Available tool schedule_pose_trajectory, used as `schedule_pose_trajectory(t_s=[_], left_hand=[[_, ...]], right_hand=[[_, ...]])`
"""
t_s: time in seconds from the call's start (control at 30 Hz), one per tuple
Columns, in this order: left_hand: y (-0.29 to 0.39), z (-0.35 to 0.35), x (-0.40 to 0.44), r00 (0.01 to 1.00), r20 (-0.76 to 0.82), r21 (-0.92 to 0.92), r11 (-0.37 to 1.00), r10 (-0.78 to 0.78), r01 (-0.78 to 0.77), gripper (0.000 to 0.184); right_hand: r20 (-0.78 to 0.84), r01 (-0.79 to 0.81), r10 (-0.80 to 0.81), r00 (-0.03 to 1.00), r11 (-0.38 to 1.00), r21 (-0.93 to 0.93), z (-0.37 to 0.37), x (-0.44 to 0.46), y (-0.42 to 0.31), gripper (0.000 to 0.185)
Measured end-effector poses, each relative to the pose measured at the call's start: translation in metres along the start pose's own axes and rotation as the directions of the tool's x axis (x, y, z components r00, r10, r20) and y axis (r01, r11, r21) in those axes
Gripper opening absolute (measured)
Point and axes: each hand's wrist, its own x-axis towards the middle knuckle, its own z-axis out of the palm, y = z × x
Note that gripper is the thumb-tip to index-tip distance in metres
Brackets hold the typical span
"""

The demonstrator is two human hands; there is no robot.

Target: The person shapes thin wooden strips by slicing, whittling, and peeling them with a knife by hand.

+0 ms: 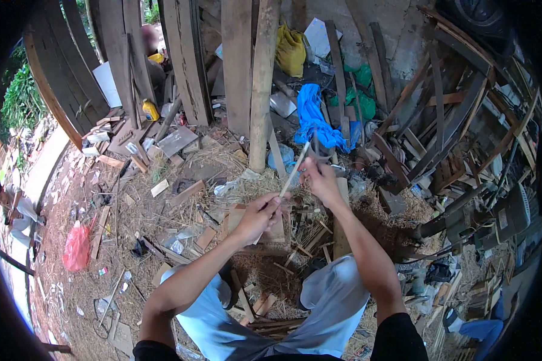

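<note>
A thin pale stick (292,173) slants up to the right between my two hands. The fingers of my left hand (259,218) are closed round its lower end. Near the stick's upper part is my right hand (320,180), its fingers curled; a small blurred thing shows above them, too unclear to name. Below my hands lie a flat wooden block (273,233) and an upright-running board (341,234) on the ground, with wood scraps and shavings around them.
A wooden post (260,90) stands ahead, with a blue plastic sheet (313,114) to its right. Leaning planks (436,102) and a fan (512,216) are at the right. A red bag (76,246) lies left. People are at the far left; another person's leg (479,328) shows lower right.
</note>
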Motion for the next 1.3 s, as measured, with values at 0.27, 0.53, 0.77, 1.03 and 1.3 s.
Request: schedule_pose_trajectory(t_s=[0.27,0.53,0.77,1.03,1.3], left_hand=[[-0.021,-0.016,0.010,0.969,-0.240,0.115,0.993,0.057,-0.030,0.020],[-0.016,0.007,0.000,0.960,-0.277,-0.002,0.999,0.050,-0.053,0.017],[-0.011,0.011,0.002,0.943,-0.323,0.110,0.993,0.077,-0.043,0.022],[-0.015,0.006,0.011,0.933,-0.353,0.033,0.997,0.074,-0.066,0.030],[-0.018,0.009,0.006,0.941,-0.339,0.070,0.998,0.014,0.011,0.034]], right_hand=[[0.294,0.333,-0.168,0.941,0.305,-0.892,0.035,-0.031,0.002,0.016],[0.270,0.291,-0.143,0.952,0.153,-0.944,0.039,-0.027,0.008,0.016],[0.244,0.270,-0.193,0.950,0.123,-0.955,0.037,-0.017,0.014,0.014],[0.137,0.171,-0.309,0.941,0.084,-0.982,0.015,0.004,0.017,0.018],[-0.054,-0.036,-0.092,0.994,0.187,-0.982,0.004,-0.011,0.003,0.022]])
